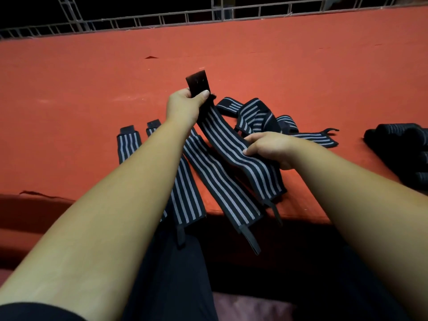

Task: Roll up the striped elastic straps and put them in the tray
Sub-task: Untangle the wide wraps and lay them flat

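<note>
Nearest, flat straps (222, 195) lie side by side with their ends hanging off the red table (92, 89) edge. Above them the right hand (268, 147) curls round the middle of one striped strap (222, 137), while the left hand (183, 105) pinches its Velcro tab (196, 83) end, holding it taut. Rolling looks about to begin: the next move calls for turning one end tightly inward. Beyond lie a tangled pile (257, 114) and rolled straps (403, 144); no tray is discernible.

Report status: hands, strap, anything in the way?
Left hand pinches held strap at its black tab end; right hand grips it mid-length. Not yet rolled. Loose straps heaped behind it.
</note>
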